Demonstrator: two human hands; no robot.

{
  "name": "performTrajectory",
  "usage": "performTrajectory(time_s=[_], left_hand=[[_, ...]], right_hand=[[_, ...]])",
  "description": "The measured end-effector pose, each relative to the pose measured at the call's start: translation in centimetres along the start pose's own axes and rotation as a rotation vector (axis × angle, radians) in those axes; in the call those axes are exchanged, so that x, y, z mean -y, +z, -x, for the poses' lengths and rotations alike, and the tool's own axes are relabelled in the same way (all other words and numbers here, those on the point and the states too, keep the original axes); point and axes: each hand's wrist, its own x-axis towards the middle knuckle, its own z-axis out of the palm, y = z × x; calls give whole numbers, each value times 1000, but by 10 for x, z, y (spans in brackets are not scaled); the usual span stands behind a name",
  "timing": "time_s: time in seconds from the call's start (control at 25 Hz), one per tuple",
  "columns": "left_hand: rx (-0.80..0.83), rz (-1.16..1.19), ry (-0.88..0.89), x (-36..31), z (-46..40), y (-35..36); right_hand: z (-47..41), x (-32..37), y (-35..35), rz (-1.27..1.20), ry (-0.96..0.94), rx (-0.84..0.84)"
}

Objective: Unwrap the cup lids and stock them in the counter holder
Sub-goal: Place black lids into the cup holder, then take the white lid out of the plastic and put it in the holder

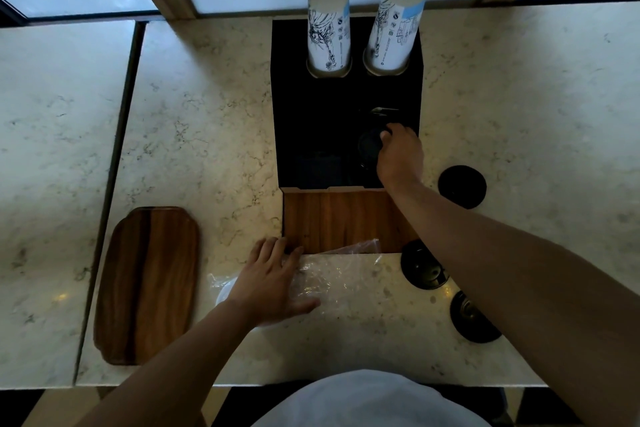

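My right hand (398, 152) curls round a black lid (370, 144), lying flat in the holder (311, 135). My left hand (273, 282) lies flat and open on the wrapper (343, 274), which stretches sideways along the counter (207, 149).

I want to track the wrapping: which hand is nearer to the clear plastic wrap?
Left. The left hand rests flat on the plastic wrap at the counter's near edge. The right hand is apart from it, reaching into the black holder onto dark lids.
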Motion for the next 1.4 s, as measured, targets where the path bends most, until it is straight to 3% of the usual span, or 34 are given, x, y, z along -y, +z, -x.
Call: performTrajectory(time_s=[0.36, 0.68, 0.88, 1.08, 1.24, 1.4], left_hand=[[5, 23, -13, 1, 3, 4], [-17, 22, -2, 5, 10, 9], [-41, 50, -33, 8, 20, 14], [-50, 66, -73, 14, 34, 18], [-67, 73, -85, 14, 43, 22], [-89, 72, -102, 20, 51, 23]], right_hand=[[-17, -2, -3, -114, 93, 183], [-4, -2, -9, -320, 261, 195], [35, -9, -33, -386, 182, 146], [88, -34, -39, -283, 12, 15], [134, -53, -30, -311, 54, 134], [165, -57, -24, -535, 319, 337]])
